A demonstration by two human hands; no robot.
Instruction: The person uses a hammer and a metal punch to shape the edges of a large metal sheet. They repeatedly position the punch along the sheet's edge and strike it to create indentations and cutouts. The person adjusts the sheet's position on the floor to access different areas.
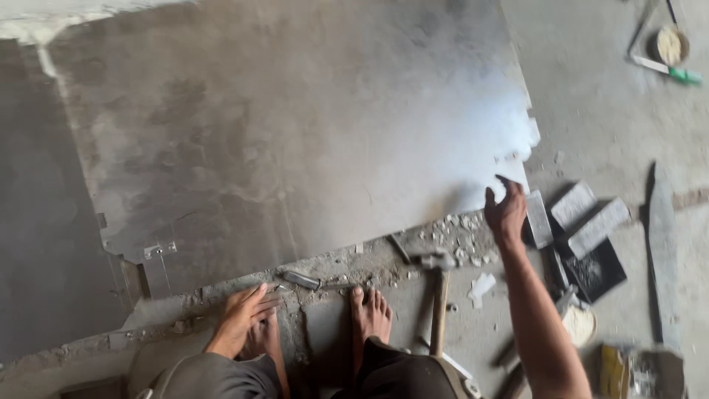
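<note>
We crouch barefoot at the near edge of a big grey slab (295, 133) that lies flat on the floor and fills most of the view. Our right hand (507, 210) is at the slab's right corner, fingers curled over the edge and gripping it, probably because the corner gives the best purchase on something so wide. Our left hand (242, 314) lies open and flat on the rough mortar strip (332, 270) beside our left foot, holding nothing; it seems to prop our weight as we lean forward.

The slab's near edge runs along that mortar strip, which is crumbly and strewn with chips (458, 240) near the right corner. A small chisel (303, 280) lies on the strip just in front of our right foot (369, 314). A hammer (439, 295) rests on the floor with its head close to the slab edge and its handle pointing back at us, between our foot and right arm.

Just right of the gripping hand, several grey stone offcuts (583, 218) and a dark square piece (598, 270) crowd the floor, so that side of the slab has little free room. A long dark strip (661, 251) lies farther right. Far off at top right sit a small bowl (669, 44) and a green-handled tool (679, 74).
</note>
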